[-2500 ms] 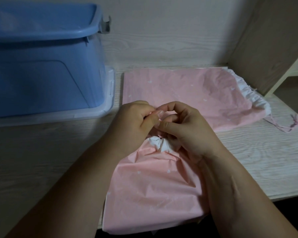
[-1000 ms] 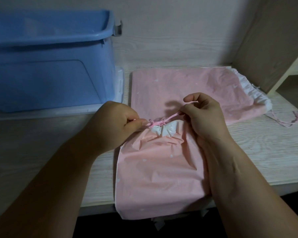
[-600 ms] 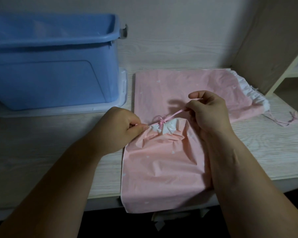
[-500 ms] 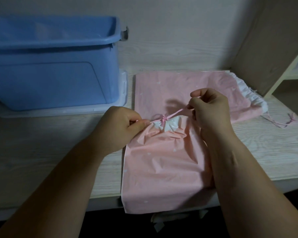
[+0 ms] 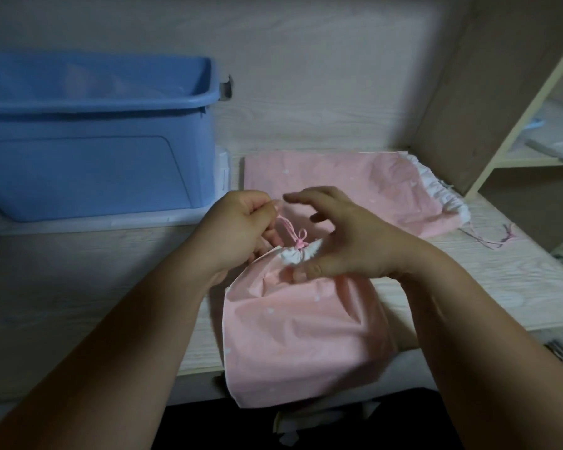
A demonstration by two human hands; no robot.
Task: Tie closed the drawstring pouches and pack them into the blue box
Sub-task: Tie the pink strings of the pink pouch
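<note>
Pale wood-grain counter (image 5: pixel 79 287) meets a matching back wall, with a wooden shelf unit (image 5: pixel 487 125) closing the right side. An open blue plastic box (image 5: pixel 95 164) stands back left. The cinched pink fabric pouch (image 5: pixel 299 336) overhangs the front edge, and a second pink pouch (image 5: pixel 354 180) lies flat behind it. Of the hands, the left hand (image 5: pixel 238 228) pinches the thin pink cord (image 5: pixel 289 230); the right hand (image 5: pixel 348 235), fingers spread, thumbs the pouch neck

The light is dim and bluish. A pale wood-grain table (image 5: pixel 79 287) meets a back wall (image 5: pixel 306 76) of the same pale grain, brightest at its middle. At the right stands a tan side panel (image 5: pixel 468 92) of a shelving unit, with a cream-edged shelf (image 5: pixel 526 159) beyond it. Below the table's front edge all is dark.
</note>
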